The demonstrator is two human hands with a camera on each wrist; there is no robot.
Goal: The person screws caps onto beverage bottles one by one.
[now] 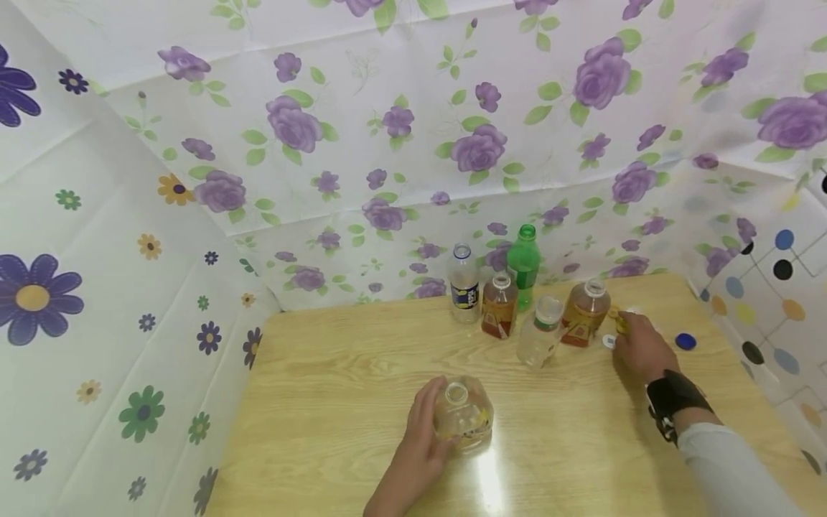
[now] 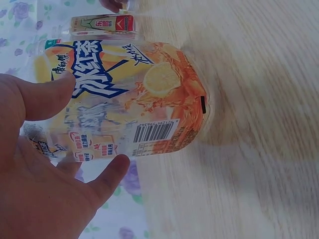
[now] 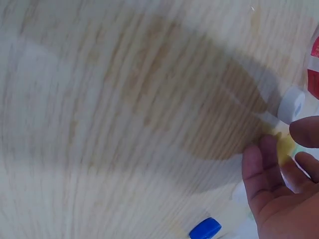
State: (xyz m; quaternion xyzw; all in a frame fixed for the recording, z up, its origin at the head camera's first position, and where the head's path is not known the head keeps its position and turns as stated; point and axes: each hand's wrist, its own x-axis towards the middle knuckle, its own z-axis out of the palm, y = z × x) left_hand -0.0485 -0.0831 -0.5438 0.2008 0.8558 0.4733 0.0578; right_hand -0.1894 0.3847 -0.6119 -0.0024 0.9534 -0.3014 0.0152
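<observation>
My left hand (image 1: pixel 423 441) grips a clear plastic iced tea bottle (image 1: pixel 466 416), which stands uncapped on the table. In the left wrist view the bottle (image 2: pixel 164 94) shows an orange and yellow label with a lemon slice; thumb and fingers lie on opposite sides of it. At the right, my right hand (image 1: pixel 646 350) is low over the table among loose bottle caps. Its thumb and fingertips pinch a yellow bottle cap (image 3: pixel 286 147), partly hidden by the fingers. A white cap (image 3: pixel 291 104) lies beside the thumb, and a blue cap (image 3: pixel 205 228) lies farther off.
Along the back stand several open bottles: a clear one with a blue label (image 1: pixel 464 287), a green one (image 1: pixel 525 262), two with brown liquid, one being the left bottle (image 1: pixel 499 309), and a clear one (image 1: pixel 540 337). Patterned cloth (image 1: pixel 362 179) borders the wooden table (image 1: pixel 323 402).
</observation>
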